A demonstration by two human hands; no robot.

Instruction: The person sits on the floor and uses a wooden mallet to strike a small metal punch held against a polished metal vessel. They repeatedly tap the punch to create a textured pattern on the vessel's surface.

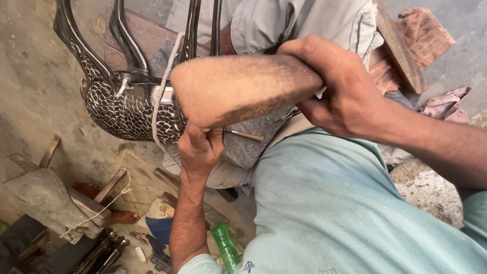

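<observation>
My right hand (337, 89) grips the narrow end of a thick wooden mallet (243, 89), which lies across the middle of the view. Under the mallet's broad end, my left hand (199, 147) is closed around a thin chisel (246, 135) with a metal shaft and wooden handle. The chisel's tip is hidden behind my fingers. Just left of that hand sits a dark carved wooden animal figure (129, 111) with a scale pattern and long curved horns. A pale cord (163, 91) runs around it.
My leg in light blue cloth (329, 203) fills the lower right. A green plastic bottle (225, 248) lies on the floor below, with loose tools (139, 236) and a wooden block tied with string (50, 200) at the lower left. Bricks (421, 33) lie at top right.
</observation>
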